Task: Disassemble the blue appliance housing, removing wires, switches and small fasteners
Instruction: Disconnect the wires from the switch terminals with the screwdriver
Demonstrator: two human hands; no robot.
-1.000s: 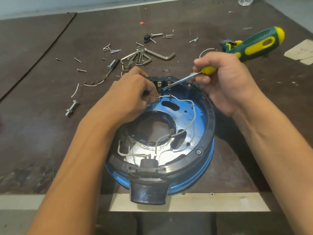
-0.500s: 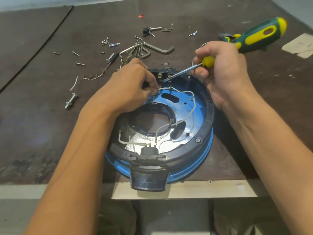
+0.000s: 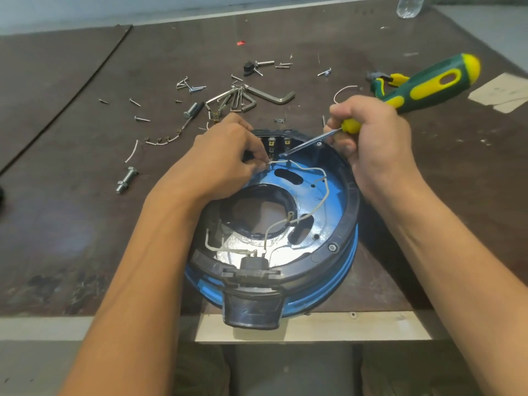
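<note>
L hand (image 3: 225, 158) lies over the far-left rim of the blue housing (image 3: 307, 184), thumb & fingertips pinching the end of a white wire (image 3: 327, 190). R hand (image 3: 374, 144) is wrapped round the screwdriver (image 3: 440, 81), low on its green/yellow handle. The shaft slants down-left, w/ the tip at the switch terminals (image 3: 273, 144) on the far inner rim, just beside the pinched wire end. The hands are apart, each clamped on its own thing, terminals between them.

The housing sits at the near edge of the table (image 3: 85, 238), open side up, its black spout-like part (image 3: 251, 310) overhanging the edge. Inside, the white wire loops across the blue plate toward a black block (image 3: 254, 262) at the near side, w/ more white leads by it. A big round hole is in the middle. Faint marks on the spout part are too blurred to read.

Beyond, on the table:
- hex key set (image 3: 234, 100) w/ one big hex key (image 3: 275, 97)
- loose screws (image 3: 190, 85)
- bolt w/ nut (image 3: 127, 180) at left
- cut wire bits (image 3: 131, 151)
- green/yellow pliers (image 3: 385, 81) behind the screwdriver handle
- paper scrap (image 3: 503, 92) far right, marks too small to read
- clear bottle (image 3: 408, 7) at the far-right corner, contents can't tell
</note>
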